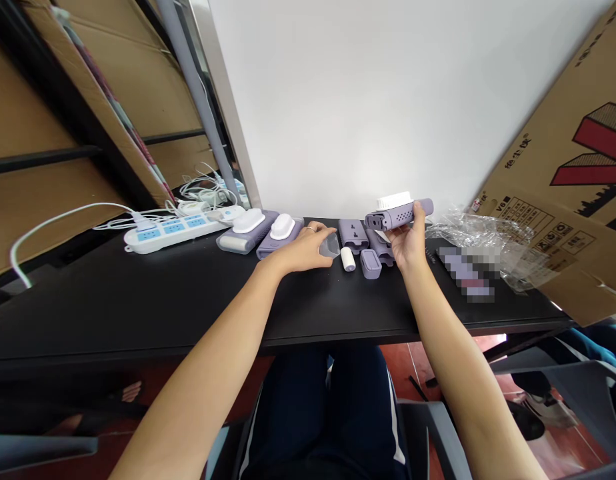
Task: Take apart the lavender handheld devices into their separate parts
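Gripped in the right hand [408,245] is a purple, perforated plastic device [397,217]. By the left hand [305,248], a clear plastic piece [331,246] is held beside a white cylinder [347,260].

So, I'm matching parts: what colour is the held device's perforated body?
The perforated body is muted purple; head view shows it.

You have three purple gadgets [247,227] [282,230] [401,216] with white parts on top: two on one black table [138,300], one in your right hand [411,247]. You also have two purple cases [353,233] [381,249], one small purple cap [371,265], one white cylinder [347,259], one clear cover [331,246], one power strip [181,231] and one printed carton [563,167].
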A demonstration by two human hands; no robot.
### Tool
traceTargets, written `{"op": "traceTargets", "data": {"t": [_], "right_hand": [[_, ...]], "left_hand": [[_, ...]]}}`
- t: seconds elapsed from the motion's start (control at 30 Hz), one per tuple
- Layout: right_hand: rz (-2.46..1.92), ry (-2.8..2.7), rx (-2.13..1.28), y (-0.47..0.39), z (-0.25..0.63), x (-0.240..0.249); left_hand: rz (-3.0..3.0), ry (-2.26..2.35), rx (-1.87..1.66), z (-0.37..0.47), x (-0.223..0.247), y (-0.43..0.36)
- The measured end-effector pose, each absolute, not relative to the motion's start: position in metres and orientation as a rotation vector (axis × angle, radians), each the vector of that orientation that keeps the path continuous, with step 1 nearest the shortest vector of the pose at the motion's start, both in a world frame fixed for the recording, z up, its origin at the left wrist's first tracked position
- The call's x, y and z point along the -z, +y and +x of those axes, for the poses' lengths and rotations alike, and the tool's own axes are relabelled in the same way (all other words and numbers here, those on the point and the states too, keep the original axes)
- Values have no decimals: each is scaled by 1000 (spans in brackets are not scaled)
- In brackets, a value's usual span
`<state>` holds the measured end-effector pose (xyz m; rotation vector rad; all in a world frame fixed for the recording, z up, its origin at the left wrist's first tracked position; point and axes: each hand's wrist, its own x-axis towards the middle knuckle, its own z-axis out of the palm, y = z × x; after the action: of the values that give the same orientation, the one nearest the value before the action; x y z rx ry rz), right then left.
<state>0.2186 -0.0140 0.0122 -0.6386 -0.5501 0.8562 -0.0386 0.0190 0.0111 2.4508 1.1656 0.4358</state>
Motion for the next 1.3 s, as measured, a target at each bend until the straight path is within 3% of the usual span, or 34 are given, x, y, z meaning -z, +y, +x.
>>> {"op": "traceTargets", "data": {"t": [0.23, 0.67, 0.97, 1.3], "right_hand": [[-664, -582, -837, -14, 218, -12], [-705, -624, -824, -11, 219, -10], [-683, -637, -828, -10, 220, -8], [-676, -592, -846, -14, 217, -12]], "left_hand": [[2511, 1184, -552, -40, -10, 23], [2572, 1122, -393, -27, 4, 19], [2356, 1054, -787, -23, -1, 16], [2112, 1028, -963, -17, 1, 15]]}}
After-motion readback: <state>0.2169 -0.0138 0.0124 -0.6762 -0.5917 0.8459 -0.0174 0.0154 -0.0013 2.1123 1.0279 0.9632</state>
